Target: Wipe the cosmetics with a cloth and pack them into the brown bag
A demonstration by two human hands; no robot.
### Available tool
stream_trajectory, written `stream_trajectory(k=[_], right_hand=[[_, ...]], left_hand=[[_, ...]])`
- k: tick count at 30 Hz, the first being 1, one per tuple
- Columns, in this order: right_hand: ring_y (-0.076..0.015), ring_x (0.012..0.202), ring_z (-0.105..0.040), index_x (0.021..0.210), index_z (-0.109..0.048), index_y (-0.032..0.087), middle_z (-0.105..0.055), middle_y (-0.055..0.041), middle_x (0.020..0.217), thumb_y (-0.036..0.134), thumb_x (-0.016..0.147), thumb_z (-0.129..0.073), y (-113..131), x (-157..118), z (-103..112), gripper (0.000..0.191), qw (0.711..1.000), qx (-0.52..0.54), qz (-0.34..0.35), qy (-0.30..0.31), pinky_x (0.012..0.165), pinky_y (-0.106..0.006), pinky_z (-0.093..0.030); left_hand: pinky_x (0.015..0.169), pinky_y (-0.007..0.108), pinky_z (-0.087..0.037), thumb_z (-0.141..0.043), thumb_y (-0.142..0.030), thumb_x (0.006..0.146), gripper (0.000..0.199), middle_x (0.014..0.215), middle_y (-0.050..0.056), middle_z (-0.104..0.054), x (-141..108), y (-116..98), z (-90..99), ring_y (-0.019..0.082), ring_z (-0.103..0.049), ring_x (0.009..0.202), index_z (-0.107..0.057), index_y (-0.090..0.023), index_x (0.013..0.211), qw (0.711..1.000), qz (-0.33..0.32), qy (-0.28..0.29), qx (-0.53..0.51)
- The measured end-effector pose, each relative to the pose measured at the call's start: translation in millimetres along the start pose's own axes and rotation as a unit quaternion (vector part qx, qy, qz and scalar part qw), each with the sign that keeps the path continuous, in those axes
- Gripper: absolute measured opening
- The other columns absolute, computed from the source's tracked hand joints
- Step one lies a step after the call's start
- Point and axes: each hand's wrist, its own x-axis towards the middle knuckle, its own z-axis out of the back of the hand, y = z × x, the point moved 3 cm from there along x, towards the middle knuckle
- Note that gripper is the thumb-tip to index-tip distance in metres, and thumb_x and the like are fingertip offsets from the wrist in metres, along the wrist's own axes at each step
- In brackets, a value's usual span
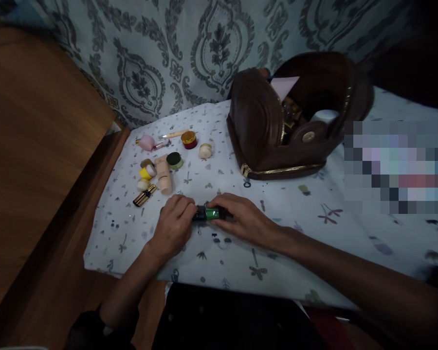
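Between my two hands, low over the patterned white cloth, lies a small item with a dark part and a shiny green part [212, 213]. My left hand [175, 223] is closed on its dark end, fingers bent over it. My right hand [237, 218] pinches the green end between thumb and fingers. Left of and beyond my left hand lie a black and gold lipstick [145, 195], a beige tube [163, 175] and a jar with a dark green lid [174, 160]. Farther back are a red jar with a gold lid [189, 140] and a small cream jar [205, 150].
An open brown bag [257, 121] with items inside stands at the back right. A pink sponge [146, 142] and a brush [173, 134] lie at the back left. Wooden furniture [40, 126] borders the left side, a patterned curtain [219, 43] the back. A blurred patch covers the far right.
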Motion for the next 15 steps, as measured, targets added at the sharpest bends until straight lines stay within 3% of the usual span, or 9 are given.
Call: stream_trajectory(k=[4, 7, 11, 15], right_hand=[[-0.0176, 0.081, -0.059, 0.101, -0.060, 0.018, -0.065, -0.0048, 0.093, 0.014, 0.084, -0.064, 1.8, 0.8, 0.6, 0.018, 1.000, 0.007, 0.006, 0.000, 0.070, -0.030, -0.048], [-0.0175, 0.080, -0.059, 0.099, -0.060, 0.018, -0.065, -0.0049, 0.092, 0.015, 0.084, -0.065, 3.3, 1.3, 1.5, 0.016, 1.000, 0.005, 0.001, 0.001, 0.070, -0.030, -0.048], [-0.0177, 0.081, -0.060, 0.102, -0.060, 0.019, -0.066, -0.0051, 0.095, 0.017, 0.085, -0.065, 3.7, 0.6, 1.4, 0.018, 1.000, 0.001, 0.003, 0.004, 0.071, -0.030, -0.048], [-0.0179, 0.082, -0.061, 0.105, -0.061, 0.019, -0.067, -0.0061, 0.098, 0.019, 0.085, -0.066, 2.3, -0.3, 1.2, 0.021, 1.000, 0.004, 0.008, -0.001, 0.072, -0.030, -0.049]], left_hand=[[0.088, 0.043, -0.052, -0.045, -0.006, 0.087, 0.023, 0.106, 0.014, -0.061, 3.5, -10.3, -4.8, 0.025, -0.054, 0.098, -0.055, -0.013, 0.106, 0.998, 0.009, 0.057, -0.037], [0.104, 0.052, -0.046, -0.047, -0.005, 0.081, 0.050, 0.126, 0.019, -0.054, 3.6, -13.1, 3.5, 0.030, -0.048, 0.119, -0.044, -0.009, 0.131, 0.987, 0.022, 0.141, -0.068], [0.114, 0.050, -0.041, -0.042, 0.004, 0.070, 0.086, 0.152, 0.021, -0.035, -3.1, -4.4, 19.0, 0.029, -0.031, 0.144, -0.018, -0.012, 0.151, 0.959, 0.026, 0.250, -0.129], [0.110, 0.047, -0.046, -0.037, 0.006, 0.078, 0.083, 0.154, 0.016, -0.038, -7.6, 11.9, 26.4, 0.024, -0.040, 0.142, -0.015, -0.021, 0.153, 0.954, 0.022, 0.250, -0.162]])
